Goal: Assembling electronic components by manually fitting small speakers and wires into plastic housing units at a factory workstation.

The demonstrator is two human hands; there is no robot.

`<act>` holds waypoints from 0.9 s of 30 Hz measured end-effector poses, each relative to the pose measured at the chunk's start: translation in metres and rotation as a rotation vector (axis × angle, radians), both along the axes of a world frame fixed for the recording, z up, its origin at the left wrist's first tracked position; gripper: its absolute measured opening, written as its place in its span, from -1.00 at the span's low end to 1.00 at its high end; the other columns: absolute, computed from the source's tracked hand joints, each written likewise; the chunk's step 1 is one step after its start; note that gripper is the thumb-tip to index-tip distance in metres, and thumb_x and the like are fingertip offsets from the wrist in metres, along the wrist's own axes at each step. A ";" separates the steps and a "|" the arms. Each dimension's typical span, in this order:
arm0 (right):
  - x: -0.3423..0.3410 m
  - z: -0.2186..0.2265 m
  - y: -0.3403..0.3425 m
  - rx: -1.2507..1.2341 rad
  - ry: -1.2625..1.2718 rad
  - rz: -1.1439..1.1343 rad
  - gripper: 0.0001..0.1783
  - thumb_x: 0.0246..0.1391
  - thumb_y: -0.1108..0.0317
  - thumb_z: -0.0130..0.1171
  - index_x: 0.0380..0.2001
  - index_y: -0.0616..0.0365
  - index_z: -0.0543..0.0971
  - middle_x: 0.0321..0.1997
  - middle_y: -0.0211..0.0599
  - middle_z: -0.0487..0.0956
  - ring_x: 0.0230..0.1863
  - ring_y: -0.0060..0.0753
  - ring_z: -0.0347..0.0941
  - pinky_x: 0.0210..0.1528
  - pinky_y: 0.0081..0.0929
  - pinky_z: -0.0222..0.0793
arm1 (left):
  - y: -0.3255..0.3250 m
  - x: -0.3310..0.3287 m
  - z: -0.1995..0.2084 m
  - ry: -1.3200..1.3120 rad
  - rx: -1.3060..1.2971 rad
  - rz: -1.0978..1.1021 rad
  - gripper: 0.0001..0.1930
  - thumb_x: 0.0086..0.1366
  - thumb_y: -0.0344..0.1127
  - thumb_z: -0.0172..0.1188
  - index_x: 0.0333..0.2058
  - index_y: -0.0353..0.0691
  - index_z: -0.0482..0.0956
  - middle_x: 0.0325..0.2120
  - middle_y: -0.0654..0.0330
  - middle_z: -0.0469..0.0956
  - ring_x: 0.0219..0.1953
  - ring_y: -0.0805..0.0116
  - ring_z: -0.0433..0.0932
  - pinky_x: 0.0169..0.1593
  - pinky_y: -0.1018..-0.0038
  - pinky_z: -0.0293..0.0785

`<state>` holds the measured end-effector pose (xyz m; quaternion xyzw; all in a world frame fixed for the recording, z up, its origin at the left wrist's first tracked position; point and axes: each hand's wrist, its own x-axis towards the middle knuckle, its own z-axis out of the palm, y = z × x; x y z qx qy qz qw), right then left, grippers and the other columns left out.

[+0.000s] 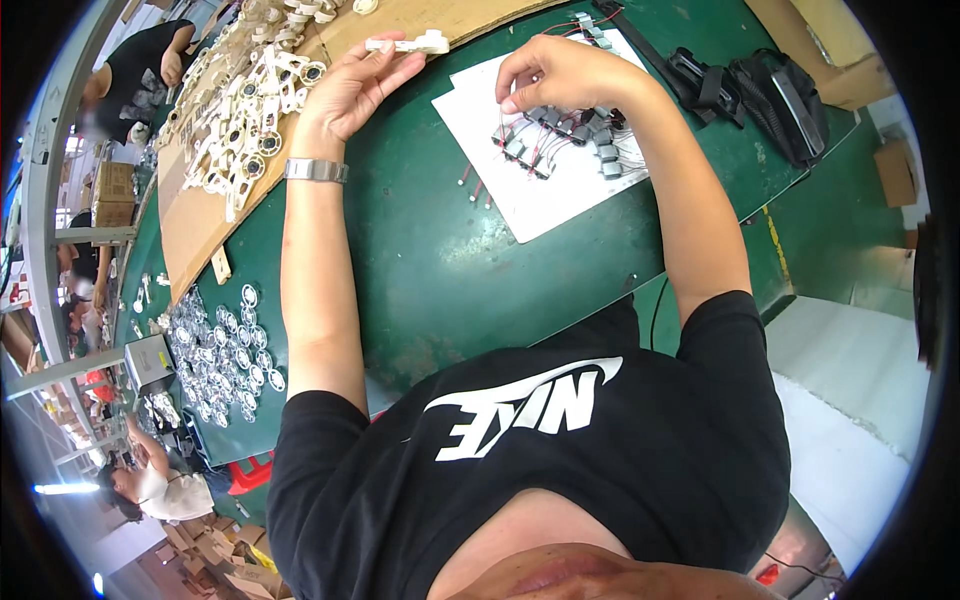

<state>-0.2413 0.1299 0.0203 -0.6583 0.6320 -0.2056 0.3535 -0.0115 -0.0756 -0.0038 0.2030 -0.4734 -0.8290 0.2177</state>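
My left hand (362,88) is raised palm up over the cardboard's edge. Its thumb and fingers close on a white plastic part (410,43), long and narrow with a wider end. On the right, my right hand (560,75) reaches over a white sheet (530,215), fingers bent and fingertips pinched. A thin red wire (501,117) runs from those fingertips toward small grey motors (530,155) lying in rows. Several of the motors have red leads with white plugs. Part of them is hidden under the right hand and wrist.
White plastic parts (245,125) are heaped on cardboard (190,235) at the left. Shiny round pieces (225,350) cover the near left of the green table (450,290). A black bag (780,105) and straps lie at the far right. Other people (150,75) sit beyond the left edge.
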 end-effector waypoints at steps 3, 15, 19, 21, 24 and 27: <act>-0.002 -0.014 -0.007 -0.100 -0.129 -0.060 -0.76 0.20 0.24 0.33 -0.21 0.19 0.68 -0.33 -0.42 0.65 -0.31 -0.59 0.48 -0.23 -0.51 0.39 | 0.003 -0.006 -0.002 -0.097 -0.187 0.067 -0.69 0.46 -0.38 0.17 0.06 -0.46 0.45 -0.11 0.02 0.55 0.01 0.14 0.61 0.20 0.25 0.61; 0.028 0.029 0.005 -0.299 -0.478 -0.355 -0.72 0.18 0.30 0.31 -0.17 0.32 0.64 -0.31 -0.13 0.68 -0.23 -0.35 0.61 -0.14 -0.45 0.50 | 0.021 -0.012 0.002 -0.054 -0.299 0.121 -0.70 0.48 -0.21 0.17 -0.06 -0.38 0.52 -0.13 0.07 0.59 -0.05 0.22 0.61 0.15 0.26 0.64; 0.043 0.034 0.005 -0.459 -0.151 -0.570 -0.70 0.11 0.29 0.41 -0.21 0.30 0.63 -0.42 -0.24 0.63 -0.36 -0.46 0.54 -0.30 -0.47 0.46 | 0.031 -0.018 0.004 -0.010 -0.310 0.132 -0.66 0.48 -0.19 0.17 -0.03 -0.40 0.51 -0.11 0.06 0.60 -0.05 0.24 0.62 0.14 0.28 0.65; 0.050 0.034 0.006 -0.464 -0.140 -0.628 -0.67 0.26 0.19 0.23 -0.22 0.33 0.63 -0.38 -0.17 0.66 -0.32 -0.41 0.58 -0.22 -0.46 0.49 | 0.039 -0.020 0.007 -0.004 -0.311 0.141 -0.66 0.47 -0.18 0.18 -0.03 -0.40 0.52 -0.11 0.06 0.60 -0.07 0.25 0.63 0.13 0.28 0.65; 0.036 -0.010 -0.012 -0.778 -0.032 -0.570 -0.60 0.05 0.10 0.45 -0.24 0.25 0.69 -0.41 -0.13 0.69 -0.41 -0.25 0.64 -0.30 -0.35 0.52 | 0.044 -0.026 0.007 0.015 -0.321 0.151 -0.66 0.47 -0.18 0.18 -0.04 -0.41 0.53 -0.13 0.07 0.62 -0.09 0.25 0.64 0.12 0.29 0.66; 0.036 -0.019 -0.013 -0.657 0.013 -0.441 -0.60 0.05 0.08 0.42 -0.25 0.21 0.71 -0.43 -0.05 0.68 -0.34 -0.09 0.67 -0.20 -0.26 0.55 | 0.043 -0.026 0.004 0.033 -0.340 0.177 -0.66 0.47 -0.18 0.18 -0.05 -0.41 0.54 -0.16 0.07 0.62 -0.10 0.25 0.64 0.11 0.29 0.66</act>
